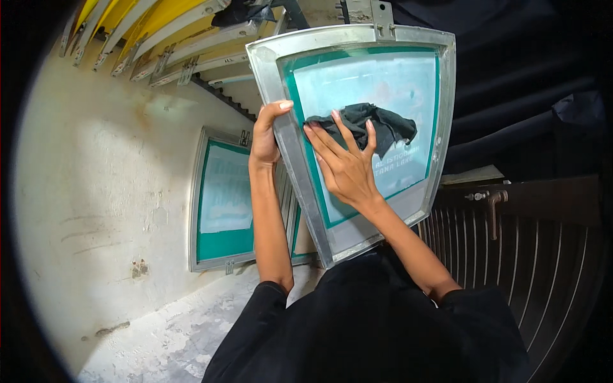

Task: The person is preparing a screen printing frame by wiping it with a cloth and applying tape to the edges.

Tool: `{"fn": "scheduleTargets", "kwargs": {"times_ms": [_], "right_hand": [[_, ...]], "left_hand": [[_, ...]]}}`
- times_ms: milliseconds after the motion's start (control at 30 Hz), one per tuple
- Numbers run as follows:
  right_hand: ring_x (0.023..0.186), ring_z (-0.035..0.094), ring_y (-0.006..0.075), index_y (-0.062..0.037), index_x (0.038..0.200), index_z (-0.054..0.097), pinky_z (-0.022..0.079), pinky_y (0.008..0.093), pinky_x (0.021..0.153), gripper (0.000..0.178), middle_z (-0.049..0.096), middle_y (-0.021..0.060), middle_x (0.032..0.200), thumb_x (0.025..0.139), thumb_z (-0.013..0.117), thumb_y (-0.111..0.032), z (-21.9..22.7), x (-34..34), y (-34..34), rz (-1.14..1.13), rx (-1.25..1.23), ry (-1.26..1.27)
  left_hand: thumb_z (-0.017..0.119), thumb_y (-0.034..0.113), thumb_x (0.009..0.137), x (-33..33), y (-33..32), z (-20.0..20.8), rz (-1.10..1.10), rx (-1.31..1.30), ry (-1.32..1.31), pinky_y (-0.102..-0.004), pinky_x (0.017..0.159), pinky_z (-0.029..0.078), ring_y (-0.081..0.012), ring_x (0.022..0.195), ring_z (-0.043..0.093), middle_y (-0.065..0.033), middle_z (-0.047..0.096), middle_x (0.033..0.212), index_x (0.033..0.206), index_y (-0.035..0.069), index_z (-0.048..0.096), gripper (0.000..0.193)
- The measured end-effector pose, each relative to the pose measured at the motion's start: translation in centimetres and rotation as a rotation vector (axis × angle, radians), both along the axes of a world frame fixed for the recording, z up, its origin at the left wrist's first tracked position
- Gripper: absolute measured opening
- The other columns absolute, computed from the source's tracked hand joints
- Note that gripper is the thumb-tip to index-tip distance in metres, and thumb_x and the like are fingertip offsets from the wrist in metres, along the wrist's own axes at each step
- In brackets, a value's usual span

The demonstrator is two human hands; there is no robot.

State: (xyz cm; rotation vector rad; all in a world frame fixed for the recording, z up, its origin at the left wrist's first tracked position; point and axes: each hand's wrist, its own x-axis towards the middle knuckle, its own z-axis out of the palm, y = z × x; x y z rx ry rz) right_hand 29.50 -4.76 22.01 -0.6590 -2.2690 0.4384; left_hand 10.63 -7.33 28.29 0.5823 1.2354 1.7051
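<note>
A silk-screen printing frame [300, 185] with a pale metal border and green-edged mesh is held up, tilted, in front of me. My left hand [267, 131] grips its left side rail, thumb over the front edge and the other fingers hidden behind. Against the pale middle of the mesh, my right hand [348, 163] presses a crumpled dark cloth [389, 124]. The fingers of that hand are stretched and spread over the cloth, which bunches out to their right. Pale lettering shows on the mesh below the cloth.
Another green-edged screen frame [223, 220] leans against the stained wall [96, 185]. Several frames with yellow mesh [124, 22] are racked overhead at upper left. To the right stand a dark slatted metal gate [504, 249] with a bolt and black sheeting [511, 83].
</note>
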Motion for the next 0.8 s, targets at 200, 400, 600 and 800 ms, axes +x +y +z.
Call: {"fn": "scheduleTargets", "kwargs": {"times_ms": [200, 400, 600, 800], "right_hand": [[0.157, 0.028, 0.03, -0.0235, 0.155, 0.053, 0.002, 0.0717, 0.12, 0.053, 0.054, -0.0043, 0.157, 0.101, 0.052, -0.023, 7.1, -4.2, 6.4, -0.13, 0.106, 0.139], [0.154, 0.035, 0.0276, -0.0311, 0.15, 0.058, -0.004, 0.0676, 0.123, 0.049, 0.057, -0.0084, 0.154, 0.102, 0.051, -0.023, 5.1, -2.9, 8.7, -0.124, 0.22, 0.042], [0.152, 0.042, 0.0215, -0.0255, 0.149, 0.06, 0.003, 0.0598, 0.127, 0.049, 0.061, -0.0048, 0.151, 0.101, 0.053, -0.023, 1.0, -1.8, 8.2, 0.187, 0.337, -0.002], [0.152, 0.04, 0.0344, -0.0198, 0.153, 0.054, 0.02, 0.0685, 0.122, 0.054, 0.053, 0.0017, 0.158, 0.1, 0.048, -0.012, 1.5, -3.0, 6.3, 0.3, 0.05, 0.162]], "left_hand": [[0.07, 0.027, 0.091, -1.8, 2.2, 3.1, -0.038, 0.015, 0.012, -0.0293, 0.065, 0.054, -0.0142, 0.071, 0.067, -0.005, 0.071, 0.086, 0.099, 0.004, 0.072, 0.025], [0.069, 0.026, 0.091, -3.8, 1.1, 3.0, -0.151, 0.062, -0.062, -0.0333, 0.08, 0.058, -0.0182, 0.085, 0.072, -0.0098, 0.074, 0.099, 0.107, 0.0, 0.071, 0.031], [0.068, 0.026, 0.091, -3.5, -1.1, 0.8, -0.085, 0.074, -0.032, -0.0317, 0.071, 0.057, -0.0164, 0.074, 0.069, -0.0061, 0.071, 0.085, 0.098, 0.005, 0.071, 0.022], [0.071, 0.027, 0.09, -2.2, 0.5, 1.3, 0.096, 0.015, -0.049, -0.0306, 0.068, 0.055, -0.0153, 0.072, 0.067, -0.0043, 0.069, 0.083, 0.096, 0.006, 0.069, 0.022]]}}
